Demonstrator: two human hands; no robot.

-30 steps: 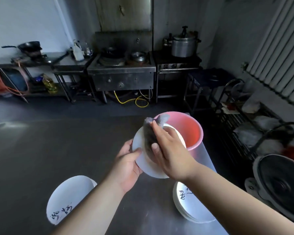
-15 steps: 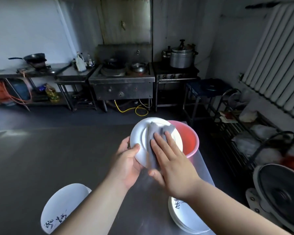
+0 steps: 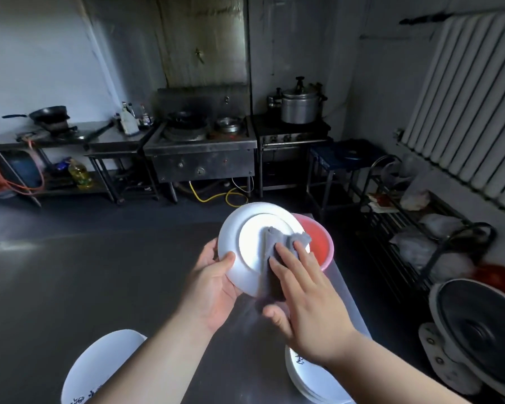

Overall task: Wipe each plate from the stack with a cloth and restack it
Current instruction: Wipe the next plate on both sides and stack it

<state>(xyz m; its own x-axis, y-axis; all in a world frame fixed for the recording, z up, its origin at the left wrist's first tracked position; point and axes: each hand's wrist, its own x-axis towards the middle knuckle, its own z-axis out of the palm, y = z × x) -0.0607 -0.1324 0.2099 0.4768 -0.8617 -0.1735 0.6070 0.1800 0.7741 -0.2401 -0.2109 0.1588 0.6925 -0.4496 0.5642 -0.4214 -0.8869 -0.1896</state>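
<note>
My left hand (image 3: 213, 290) grips the lower left rim of a white plate (image 3: 245, 237), held tilted above the steel table with its underside toward me. My right hand (image 3: 303, 301) presses a grey cloth (image 3: 274, 246) flat against the plate with straight fingers. A stack of white plates with black writing (image 3: 312, 383) sits on the table at the lower right, partly hidden by my right forearm. A single white plate with writing (image 3: 99, 371) lies at the lower left.
A pink plastic basin (image 3: 321, 243) stands on the steel table (image 3: 70, 287) just behind the held plate. A fan (image 3: 478, 330) and a wire rack (image 3: 420, 243) stand to the right of the table. Stoves and pots line the far wall.
The held plate has been raised and turned so its underside faces me. My right hand slid the cloth across it. The camera has tilted up.
</note>
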